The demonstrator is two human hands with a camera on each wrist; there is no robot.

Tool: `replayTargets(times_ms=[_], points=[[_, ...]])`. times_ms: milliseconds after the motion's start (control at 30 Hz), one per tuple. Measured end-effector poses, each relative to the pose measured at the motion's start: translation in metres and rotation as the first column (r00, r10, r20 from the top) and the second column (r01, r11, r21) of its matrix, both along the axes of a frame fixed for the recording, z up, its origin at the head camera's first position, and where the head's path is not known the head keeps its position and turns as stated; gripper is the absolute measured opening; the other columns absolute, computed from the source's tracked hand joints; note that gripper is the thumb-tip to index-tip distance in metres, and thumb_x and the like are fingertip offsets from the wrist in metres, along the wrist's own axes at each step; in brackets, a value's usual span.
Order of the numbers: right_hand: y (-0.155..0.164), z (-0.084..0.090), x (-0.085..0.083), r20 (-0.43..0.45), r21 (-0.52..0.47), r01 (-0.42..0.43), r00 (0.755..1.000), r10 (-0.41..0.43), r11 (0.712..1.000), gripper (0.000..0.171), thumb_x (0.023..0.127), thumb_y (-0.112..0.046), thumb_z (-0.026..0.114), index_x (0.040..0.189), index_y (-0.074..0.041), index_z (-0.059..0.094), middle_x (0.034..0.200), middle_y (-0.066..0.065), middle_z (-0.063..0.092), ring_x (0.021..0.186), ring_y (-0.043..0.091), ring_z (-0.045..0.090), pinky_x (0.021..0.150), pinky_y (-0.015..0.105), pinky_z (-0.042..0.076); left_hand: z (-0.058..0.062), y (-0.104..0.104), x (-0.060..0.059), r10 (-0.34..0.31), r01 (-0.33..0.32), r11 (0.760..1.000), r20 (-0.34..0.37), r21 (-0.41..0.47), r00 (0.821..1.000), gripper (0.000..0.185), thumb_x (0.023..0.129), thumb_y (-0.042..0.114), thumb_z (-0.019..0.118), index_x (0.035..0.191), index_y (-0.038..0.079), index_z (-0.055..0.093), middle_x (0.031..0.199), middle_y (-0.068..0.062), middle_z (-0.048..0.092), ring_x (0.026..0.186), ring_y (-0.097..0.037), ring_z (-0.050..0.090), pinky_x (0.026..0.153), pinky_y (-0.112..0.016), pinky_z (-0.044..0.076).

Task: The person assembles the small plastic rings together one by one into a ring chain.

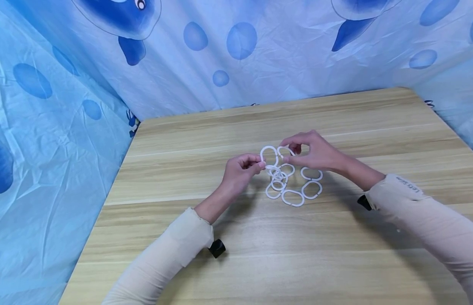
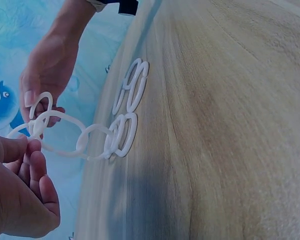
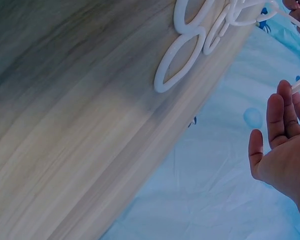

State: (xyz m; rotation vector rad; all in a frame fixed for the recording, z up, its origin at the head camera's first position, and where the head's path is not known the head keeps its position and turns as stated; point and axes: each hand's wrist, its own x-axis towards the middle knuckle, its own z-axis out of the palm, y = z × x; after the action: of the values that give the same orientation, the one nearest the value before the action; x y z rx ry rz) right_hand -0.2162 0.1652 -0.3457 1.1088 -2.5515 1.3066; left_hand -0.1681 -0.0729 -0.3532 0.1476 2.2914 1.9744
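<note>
The left hand (image 1: pixel 242 169) is curled, thumb and forefinger pinching the rim of a white plastic ring (image 1: pixel 268 155) that stands lifted off the wooden table (image 1: pixel 259 254). The left wrist view shows those fingertips (image 2: pixel 25 150) closed on the near end of a linked chain of rings (image 2: pixel 85 140), which runs away from the hand and down to the tabletop.

The right hand (image 1: pixel 316 152) sits just across from the left, its fingers bent and pinching a second ring (image 1: pixel 285 151) that touches the first one. In the left wrist view that ring (image 2: pixel 40 107) sits upright between the right thumb and fingers, joined to the chain. The right wrist view shows only the palm and the lower fingers (image 3: pixel 282 125), loosely bent, with a thin piece of white plastic at the fingertips; the pinch itself lies outside that frame.

Below and just in front of both hands, the remaining rings (image 1: pixel 291 186) lie flat on the table in a loose cluster, some overlapping, some side by side. The one nearest the right wrist camera is an oval ring (image 3: pixel 180 62) lying flat close to the table edge.

Both forearms wear pale beige sleeves (image 1: pixel 164 258). A blue curtain with a whale print (image 1: pixel 236 55) hangs behind and to the left of the table
</note>
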Motion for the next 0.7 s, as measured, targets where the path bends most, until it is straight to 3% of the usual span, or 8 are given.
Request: replayTargets(times_ms=[267,500,700], points=[[-0.006,-0.001,0.001,0.02,0.016,-0.006,1.0,0.005,1.0,0.033,0.081,-0.016,0.076,0.112,-0.006,0.07,0.076,-0.002,0.061,0.075,0.016,0.055,0.07,0.039,0.047,-0.001,0.001,0.001,-0.004,0.004,1.0,0.0,-0.006,1.0,0.011,0.086,0.006,0.071,0.094,-0.002,0.07,0.081,-0.002,0.067,0.072,-0.008,0.058,0.073,-0.028,0.052],[-0.01,-0.002,0.003,0.043,0.023,-0.028,0.999,0.027,0.999,0.035,0.082,-0.017,0.075,0.114,-0.005,0.069,0.078,-0.002,0.062,0.076,0.017,0.054,0.071,0.041,0.046,-0.002,0.001,0.001,-0.027,0.027,1.0,0.019,-0.008,0.999,0.012,0.086,0.006,0.072,0.095,-0.001,0.07,0.084,-0.002,0.067,0.074,-0.009,0.059,0.085,-0.049,0.051],[-0.014,-0.002,0.003,0.021,0.007,-0.046,0.999,0.046,0.999,0.032,0.08,-0.014,0.075,0.111,-0.005,0.07,0.076,-0.002,0.062,0.074,0.026,0.055,0.069,0.041,0.045,-0.003,0.001,0.001,-0.037,0.038,0.999,0.034,-0.029,0.999,0.015,0.086,0.008,0.071,0.1,0.001,0.07,0.089,-0.005,0.069,0.078,-0.011,0.06,0.085,-0.046,0.052]])
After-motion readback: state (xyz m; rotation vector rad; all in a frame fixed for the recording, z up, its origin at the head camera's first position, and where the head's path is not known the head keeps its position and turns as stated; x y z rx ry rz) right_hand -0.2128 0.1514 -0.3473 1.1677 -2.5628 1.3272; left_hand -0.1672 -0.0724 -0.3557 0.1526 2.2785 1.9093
